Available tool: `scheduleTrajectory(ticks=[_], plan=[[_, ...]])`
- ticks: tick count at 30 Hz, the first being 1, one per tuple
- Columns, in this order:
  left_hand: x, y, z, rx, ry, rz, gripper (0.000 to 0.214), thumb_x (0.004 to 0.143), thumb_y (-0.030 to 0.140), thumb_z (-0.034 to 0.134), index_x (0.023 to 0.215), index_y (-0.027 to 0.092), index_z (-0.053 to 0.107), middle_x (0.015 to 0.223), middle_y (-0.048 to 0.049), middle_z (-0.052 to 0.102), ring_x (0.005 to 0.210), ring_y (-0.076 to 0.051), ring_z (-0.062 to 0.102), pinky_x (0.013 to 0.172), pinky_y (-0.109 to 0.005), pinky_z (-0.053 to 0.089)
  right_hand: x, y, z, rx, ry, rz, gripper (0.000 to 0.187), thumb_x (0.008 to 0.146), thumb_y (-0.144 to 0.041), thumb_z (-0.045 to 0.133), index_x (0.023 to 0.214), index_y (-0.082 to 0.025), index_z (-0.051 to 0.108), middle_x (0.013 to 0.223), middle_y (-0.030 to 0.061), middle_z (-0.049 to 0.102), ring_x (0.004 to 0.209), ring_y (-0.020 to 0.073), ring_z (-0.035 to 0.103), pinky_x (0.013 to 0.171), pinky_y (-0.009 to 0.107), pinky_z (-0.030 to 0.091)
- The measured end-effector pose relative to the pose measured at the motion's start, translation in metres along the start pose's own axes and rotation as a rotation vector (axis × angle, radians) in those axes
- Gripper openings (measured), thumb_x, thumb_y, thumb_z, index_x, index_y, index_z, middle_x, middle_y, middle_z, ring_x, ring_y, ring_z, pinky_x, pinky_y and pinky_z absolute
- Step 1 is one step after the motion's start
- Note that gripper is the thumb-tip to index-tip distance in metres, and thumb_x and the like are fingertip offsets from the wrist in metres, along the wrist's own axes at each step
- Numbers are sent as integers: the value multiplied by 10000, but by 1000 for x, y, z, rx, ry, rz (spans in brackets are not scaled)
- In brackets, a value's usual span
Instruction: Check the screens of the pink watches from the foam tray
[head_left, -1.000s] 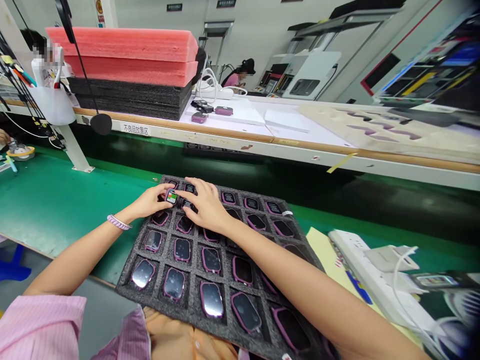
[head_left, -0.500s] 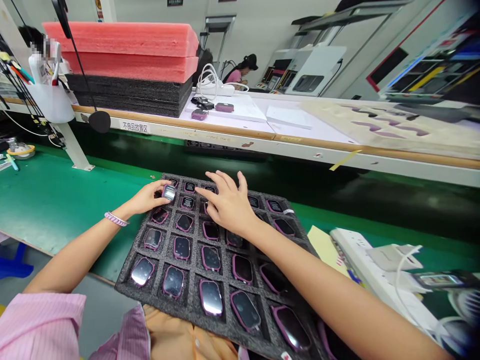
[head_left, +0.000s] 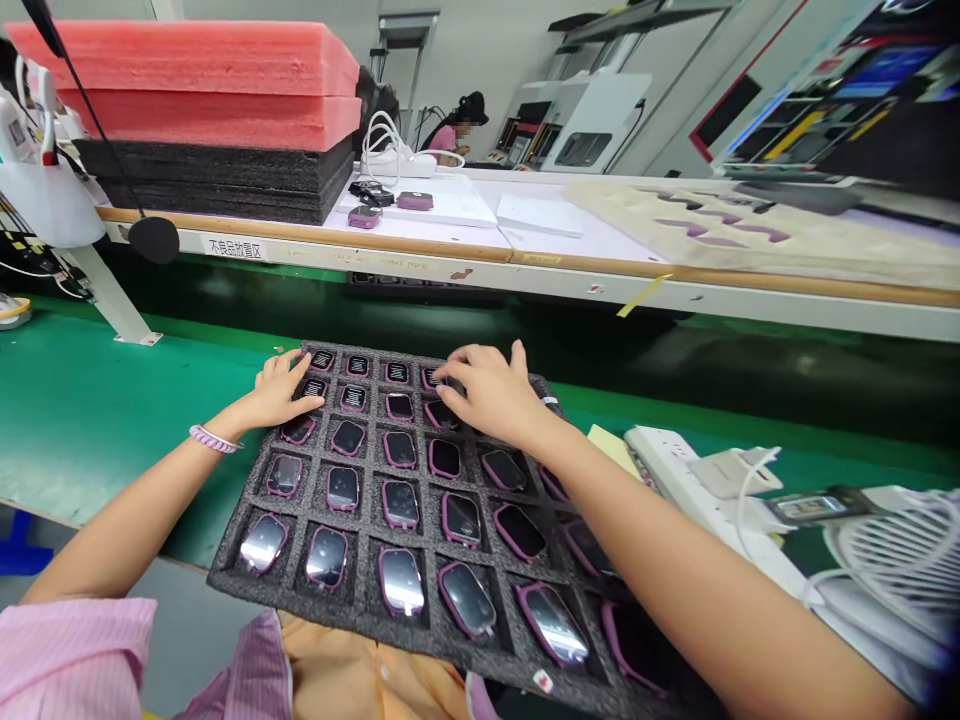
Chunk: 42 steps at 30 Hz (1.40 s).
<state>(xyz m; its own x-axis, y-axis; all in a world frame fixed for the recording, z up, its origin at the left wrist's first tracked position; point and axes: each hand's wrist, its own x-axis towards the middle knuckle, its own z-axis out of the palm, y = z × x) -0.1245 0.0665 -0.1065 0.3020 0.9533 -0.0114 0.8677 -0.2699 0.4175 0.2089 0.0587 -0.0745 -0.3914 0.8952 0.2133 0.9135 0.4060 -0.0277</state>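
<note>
A dark grey foam tray [head_left: 300, 590] holds rows of purple-framed smartwatches in separate pockets. At the tray's far left corner is my left hand [head_left: 279, 392], its thumb and fingers apart around a watch [head_left: 313, 388] that lies in its pocket with lit text on the screen. Over the back row, my right hand [head_left: 499, 395] has its fingers spread and bent, the fingertips at a purple watch [head_left: 430, 378]. Several back watches show lit text, while the front ones, such as this watch [head_left: 402, 580], have dark or reflecting screens. My right hand and forearm hide part of the tray's right side.
A shelf [head_left: 390, 262] runs across behind the tray, bearing red foam sheets [head_left: 210, 85], black foam [head_left: 217, 180] and a few loose watch cases [head_left: 415, 201]. A white power strip [head_left: 679, 470] lies to the right on the green bench [head_left: 187, 375]. Another person [head_left: 450, 130] sits far back.
My left hand has let go of the watch it held raised; that watch now lies in its pocket. My right hand has shifted right along the back row. The view has turned slightly right.
</note>
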Motion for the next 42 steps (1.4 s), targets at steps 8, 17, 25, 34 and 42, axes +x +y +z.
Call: scheduleTrajectory(ticks=[8,17,25,34,42], plan=[[32,119,23,171,-16,247,268,894,355,636,983,133,758,1103,-187,627,1166,-376,461,1035,-512,379,-18,1,16,11,-198,134,215,997,-351,670,940,-148,715,1072,177,632,1075,393,565,943,564,394],[44,134,31,-10,-48,209,217,758,257,784,891,160,643,1037,-130,625,1133,-380,518,996,-550,407,-23,-4,32,503,-2,214,180,848,-181,613,850,-214,436,789,46,570,840,296,590,778,366,384],[32,140,16,-873,-140,76,170,886,246,659,970,158,541,860,-41,668,752,-144,673,664,-245,527,-26,-5,19,1305,-23,208,540,815,-698,571,1017,-205,485,838,52,611,597,182,541,577,292,440],[8,150,31,-1163,-23,-234,281,834,146,670,1105,142,596,672,50,514,513,-57,435,491,-186,315,-42,-21,21,2117,-169,281,526,723,-355,988,1124,-167,704,1044,80,722,901,219,728,838,276,591],[-1,143,41,-712,178,27,275,836,158,598,1111,153,591,1005,-35,626,907,-159,554,827,-292,440,-48,-21,33,2068,-204,189,556,777,-361,978,1214,-208,671,1103,44,690,961,226,730,925,304,589]])
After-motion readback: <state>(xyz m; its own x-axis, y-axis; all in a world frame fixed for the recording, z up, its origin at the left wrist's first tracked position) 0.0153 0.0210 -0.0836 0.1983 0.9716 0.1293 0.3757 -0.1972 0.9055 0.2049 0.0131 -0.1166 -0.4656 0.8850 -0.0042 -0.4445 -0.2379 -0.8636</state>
